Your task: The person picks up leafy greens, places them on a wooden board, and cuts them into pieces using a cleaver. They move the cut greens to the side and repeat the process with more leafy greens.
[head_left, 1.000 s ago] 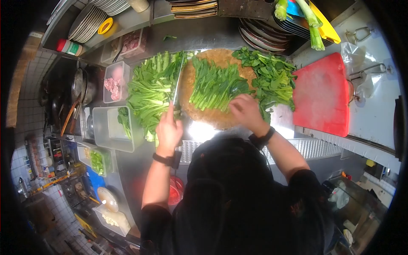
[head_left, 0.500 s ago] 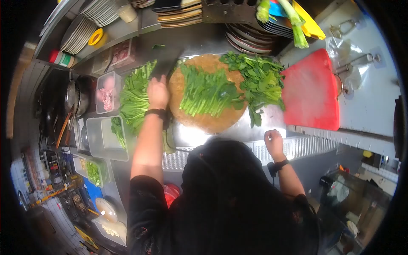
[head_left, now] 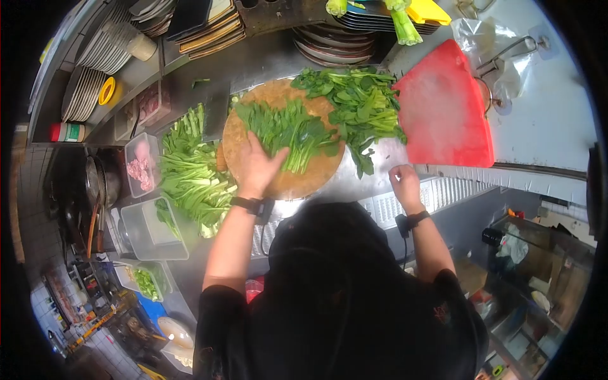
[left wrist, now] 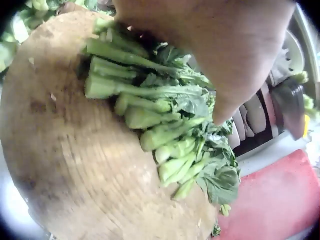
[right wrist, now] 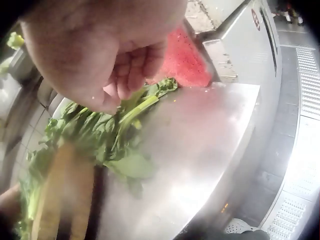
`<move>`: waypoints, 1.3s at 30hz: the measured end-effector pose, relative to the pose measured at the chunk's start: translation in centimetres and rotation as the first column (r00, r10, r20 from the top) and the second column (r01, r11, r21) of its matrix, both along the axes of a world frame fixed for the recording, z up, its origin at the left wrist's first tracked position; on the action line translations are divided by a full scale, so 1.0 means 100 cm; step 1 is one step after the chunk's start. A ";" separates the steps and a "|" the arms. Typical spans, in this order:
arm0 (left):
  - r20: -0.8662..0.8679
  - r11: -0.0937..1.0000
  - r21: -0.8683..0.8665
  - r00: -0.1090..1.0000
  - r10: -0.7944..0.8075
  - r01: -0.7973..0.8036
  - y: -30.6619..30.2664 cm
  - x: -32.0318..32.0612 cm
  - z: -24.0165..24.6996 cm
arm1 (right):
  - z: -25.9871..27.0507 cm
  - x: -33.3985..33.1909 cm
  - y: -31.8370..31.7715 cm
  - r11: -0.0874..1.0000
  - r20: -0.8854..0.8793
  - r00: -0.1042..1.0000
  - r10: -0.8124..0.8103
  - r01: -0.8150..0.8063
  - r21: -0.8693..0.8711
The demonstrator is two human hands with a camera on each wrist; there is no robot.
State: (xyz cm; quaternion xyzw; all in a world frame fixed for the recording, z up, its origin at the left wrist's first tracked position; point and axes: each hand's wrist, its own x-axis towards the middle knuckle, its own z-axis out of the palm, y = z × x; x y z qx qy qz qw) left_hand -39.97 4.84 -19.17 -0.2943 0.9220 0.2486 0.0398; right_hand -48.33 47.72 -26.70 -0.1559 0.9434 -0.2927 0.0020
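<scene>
A bundle of leafy green stalks (head_left: 301,136) lies on the round wooden chopping block (head_left: 285,185). My left hand (head_left: 256,168) rests at its left end, thumb spread away from the fingers. In the left wrist view that hand (left wrist: 215,50) covers the leafy side, while the pale cut stalk ends (left wrist: 145,117) face the bare wood. Between the block and another pile of greens (head_left: 193,171) lies a cleaver (head_left: 217,117), its wooden handle towards me. My right hand (head_left: 405,183) hangs loosely curled near the steel counter's front edge, with nothing visible in it.
More leafy greens (head_left: 361,95) lie right of the block, beside a red cutting board (head_left: 443,114). At left stand a tub of meat (head_left: 140,168) and a larger clear tub (head_left: 155,231). Stacked plates (head_left: 332,44) line the back.
My left hand first held the cleaver, laid it down left of the block, then came onto the bundle. My right hand left the bundle and drew back towards the counter edge. The view shifted.
</scene>
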 end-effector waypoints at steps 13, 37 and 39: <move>-0.465 0.949 -0.254 0.837 -0.288 0.185 0.040 -0.002 0.004 | 0.000 -0.052 -0.052 0.916 0.002 0.996 0.091 -0.085 0.393; -0.196 0.351 0.937 0.828 0.525 -0.001 0.030 -0.007 -0.008 | 0.078 -0.022 -0.166 0.859 0.107 0.927 0.358 -0.283 -0.426; -0.182 0.324 0.946 0.823 0.537 -0.002 0.028 -0.002 -0.009 | 0.079 -0.021 -0.178 0.834 0.172 0.900 0.400 -0.281 -0.475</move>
